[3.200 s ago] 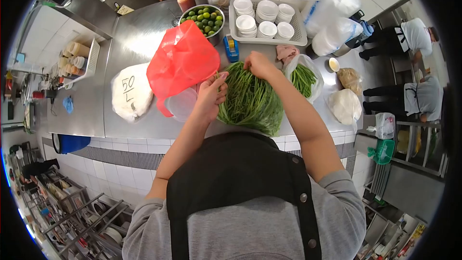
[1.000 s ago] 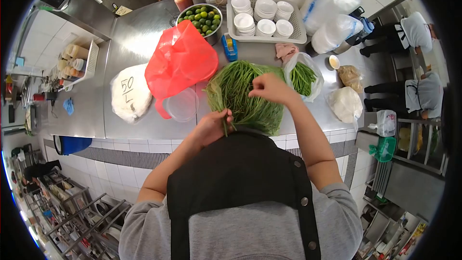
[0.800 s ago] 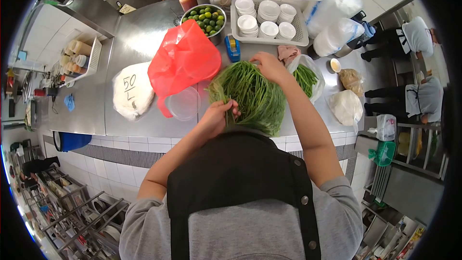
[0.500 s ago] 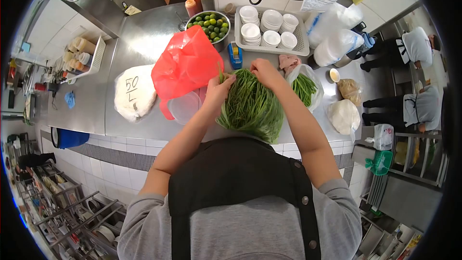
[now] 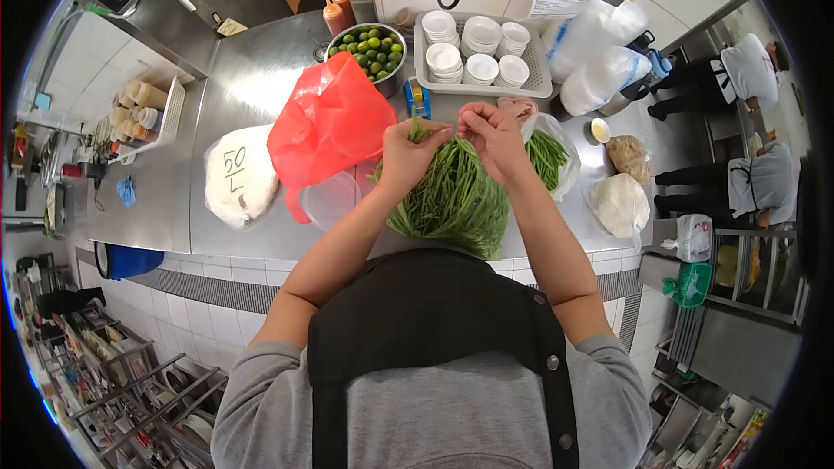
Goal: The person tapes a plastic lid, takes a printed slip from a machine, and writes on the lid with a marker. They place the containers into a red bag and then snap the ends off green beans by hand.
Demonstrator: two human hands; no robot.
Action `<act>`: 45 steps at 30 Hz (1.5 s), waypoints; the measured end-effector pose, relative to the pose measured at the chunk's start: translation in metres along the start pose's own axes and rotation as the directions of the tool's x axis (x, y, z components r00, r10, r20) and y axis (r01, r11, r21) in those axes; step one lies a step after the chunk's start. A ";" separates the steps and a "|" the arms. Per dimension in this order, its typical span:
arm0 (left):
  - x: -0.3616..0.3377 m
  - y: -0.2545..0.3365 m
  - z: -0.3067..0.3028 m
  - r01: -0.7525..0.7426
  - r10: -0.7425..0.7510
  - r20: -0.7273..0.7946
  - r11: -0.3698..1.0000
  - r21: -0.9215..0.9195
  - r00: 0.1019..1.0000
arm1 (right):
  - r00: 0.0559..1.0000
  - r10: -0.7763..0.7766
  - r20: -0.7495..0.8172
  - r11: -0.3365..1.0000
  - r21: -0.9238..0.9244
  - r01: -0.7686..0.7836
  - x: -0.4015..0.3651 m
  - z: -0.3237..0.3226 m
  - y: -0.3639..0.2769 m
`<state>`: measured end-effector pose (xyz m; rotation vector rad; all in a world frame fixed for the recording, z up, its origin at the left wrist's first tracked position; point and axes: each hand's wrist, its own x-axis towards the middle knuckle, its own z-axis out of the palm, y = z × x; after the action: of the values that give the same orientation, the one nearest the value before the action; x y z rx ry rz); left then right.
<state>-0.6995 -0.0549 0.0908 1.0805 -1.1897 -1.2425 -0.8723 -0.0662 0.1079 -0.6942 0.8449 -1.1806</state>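
Observation:
A large bunch of long, thin green stems (image 5: pixel 447 195) lies in a clear plastic bag in front of me. My left hand (image 5: pixel 414 152) is closed over its far left side, with some green stems poking out past the fingers. Above the bunch my right hand (image 5: pixel 493 141) is pinched, thumb and fingertips close to the left fingertips. What the right fingers hold is too small to make out. Right of that hand stands an open clear bag of cut green pieces (image 5: pixel 547 156). A red plastic bag (image 5: pixel 330 122) and a clear round container (image 5: pixel 330 200) are to the left.
Behind the bunch stand a bowl of limes (image 5: pixel 369 52), a blue tape dispenser (image 5: pixel 418 100) and a tray (image 5: pixel 486 87) of stacked white cups. A white bag marked 50 (image 5: pixel 241 175) lies left. Several tied bags (image 5: pixel 618 204) sit right. Two people (image 5: pixel 760 182) stand beyond.
Both hands have risen slightly off the bunch. The right hand has turned, its fingertips now pinched near the left ones. My view has shifted slightly.

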 end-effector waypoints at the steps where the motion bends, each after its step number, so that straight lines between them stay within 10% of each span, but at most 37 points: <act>1: -0.001 0.002 -0.003 0.050 -0.052 -0.028 0.998 -0.050 0.998 | 0.999 -0.030 -0.034 0.991 -0.131 0.025 -0.001 -0.004 0.010; 7: 0.003 0.015 -0.052 0.192 -0.295 -0.130 0.839 -0.509 0.947 | 0.988 0.065 0.139 0.624 -0.779 0.069 -0.019 -0.039 0.058; 10: 0.000 0.030 -0.066 0.153 -0.316 -0.167 0.775 -0.613 0.934 | 0.912 0.409 0.033 0.717 -0.631 -0.298 -0.029 -0.023 0.037; 13: -0.004 0.038 -0.069 0.132 -0.314 -0.184 0.762 -0.634 0.932 | 0.953 0.253 0.168 0.823 -0.555 -0.121 -0.037 0.000 0.024; 19: -0.010 0.030 -0.061 0.109 -0.311 -0.213 0.762 -0.638 0.926 | 0.944 -0.213 0.250 0.624 -0.709 0.329 -0.031 0.036 0.032; 25: -0.016 0.023 -0.074 0.144 -0.329 -0.248 0.819 -0.556 0.911 | 0.686 -0.334 0.647 0.479 -0.510 0.714 -0.066 0.061 0.036; 28: -0.023 0.017 -0.083 0.189 -0.341 -0.166 0.792 -0.580 0.925 | 0.723 -0.025 0.690 0.497 -0.619 0.608 -0.072 0.053 0.049; 35: -0.051 0.016 -0.063 0.439 -0.499 0.112 0.606 -0.664 0.859 | 0.895 0.316 0.316 0.074 -0.948 0.309 -0.011 -0.011 0.034; 41: -0.087 -0.002 -0.047 0.744 -0.531 0.527 0.543 -0.390 0.664 | 0.977 -0.002 0.215 0.046 -0.976 0.214 0.040 -0.049 0.049; 45: -0.088 0.003 -0.038 0.686 -0.587 0.370 0.681 -0.255 0.720 | 0.955 0.033 0.295 0.094 -0.952 0.291 0.043 -0.055 0.057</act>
<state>-0.6581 0.0319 0.0855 1.0969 -0.6907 -2.1322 -0.8841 -0.0958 0.0238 -2.0911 1.3740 -0.4168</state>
